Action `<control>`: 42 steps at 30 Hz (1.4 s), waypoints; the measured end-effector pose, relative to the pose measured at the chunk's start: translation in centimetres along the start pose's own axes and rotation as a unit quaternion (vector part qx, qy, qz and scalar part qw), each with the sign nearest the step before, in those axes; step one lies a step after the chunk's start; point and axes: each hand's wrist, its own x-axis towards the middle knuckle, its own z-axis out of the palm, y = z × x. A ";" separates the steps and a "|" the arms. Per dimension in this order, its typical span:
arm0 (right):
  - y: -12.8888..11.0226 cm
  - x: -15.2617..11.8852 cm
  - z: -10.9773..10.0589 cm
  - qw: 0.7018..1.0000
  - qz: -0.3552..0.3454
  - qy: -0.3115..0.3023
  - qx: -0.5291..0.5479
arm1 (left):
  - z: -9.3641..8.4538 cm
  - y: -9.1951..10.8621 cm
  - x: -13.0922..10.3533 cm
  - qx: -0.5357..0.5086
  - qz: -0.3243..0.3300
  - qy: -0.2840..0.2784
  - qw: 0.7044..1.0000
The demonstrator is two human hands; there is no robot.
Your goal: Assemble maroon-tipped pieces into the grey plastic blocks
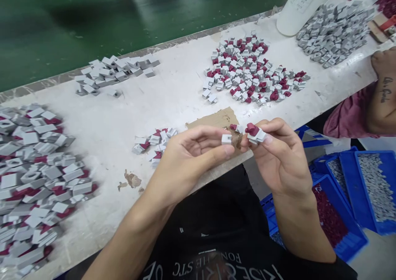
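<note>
Between the thumb and fingers of my left hand (188,160) is a small grey plastic piece (226,139). My right hand (283,156) pinches a grey and maroon plastic part (255,133), its maroon end facing up. The two hands are close together but apart, over the table's near edge. Under them lies a piece of brown cardboard (216,118), where another grey and maroon part partly shows behind my fingers. Just left of my left hand is a small group of grey and maroon parts (156,139).
Grey and maroon parts form a large heap (40,176) at left and another pile (247,69) at centre back. Grey pieces (114,71) lie near the far edge. A white bottle (305,7) stands before more grey pieces (337,32). Another person's arm (385,90) rests at right, above blue bins (349,251).
</note>
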 end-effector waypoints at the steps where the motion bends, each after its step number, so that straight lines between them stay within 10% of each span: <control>1: 0.0 -0.2 0.0 0.999 -0.014 0.010 -0.029 | -0.2 0.1 0.1 0.002 0.013 0.011 1.000; 19: 0.5 -0.5 -0.5 0.993 -0.020 0.005 -0.114 | -0.6 -0.4 0.7 0.014 0.016 0.011 1.000; 34: -0.1 -0.3 -0.5 0.989 0.027 -0.117 -0.082 | -1.6 1.4 -0.3 0.143 0.027 -0.043 0.988; 37: -0.4 0.0 -0.4 0.979 0.019 -0.149 -0.137 | -3.3 2.7 -0.9 0.256 0.065 -0.018 0.964; 42: -1.0 2.7 -2.8 0.969 -0.049 -0.006 -0.243 | -10.5 5.2 -3.0 0.515 0.074 0.252 0.816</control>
